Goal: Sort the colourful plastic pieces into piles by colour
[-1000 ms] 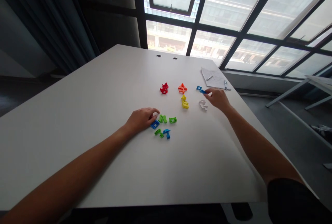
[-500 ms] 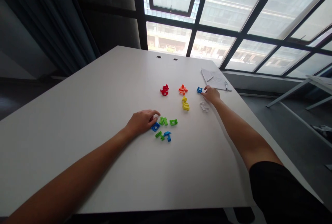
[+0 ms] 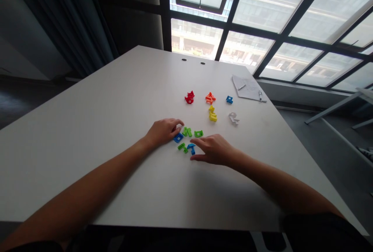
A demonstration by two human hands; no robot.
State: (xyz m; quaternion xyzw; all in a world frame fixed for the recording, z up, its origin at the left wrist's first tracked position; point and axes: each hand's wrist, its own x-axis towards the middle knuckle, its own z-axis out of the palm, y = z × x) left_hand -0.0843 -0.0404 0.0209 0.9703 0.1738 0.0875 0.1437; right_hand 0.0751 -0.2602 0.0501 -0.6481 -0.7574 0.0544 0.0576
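Note:
My left hand (image 3: 163,130) rests on the table with thumb and index finger apart, holding nothing. Its thumb is beside a square blue plastic piece (image 3: 178,137); whether they touch I cannot tell. Two bright green pieces (image 3: 187,131) lie just off its fingertips, and a green frame-shaped piece (image 3: 198,133) is to their right. My right hand (image 3: 215,150) is open, thumb and index finger spread either side of a small blue piece (image 3: 191,148), with no grip on it visible. Left of that blue piece lies another green piece (image 3: 182,147).
Farther back are small groups of red pieces (image 3: 189,97), orange pieces (image 3: 210,97), yellow pieces (image 3: 212,114) and whitish pieces (image 3: 233,118). A blue piece (image 3: 229,99) stands right of the orange ones. Paper (image 3: 247,87) with pens lies near the table's right edge.
My right hand has left the blue piece at the back right and come toward me to the near cluster, opening its fingers. The left hand stays by the square blue piece.

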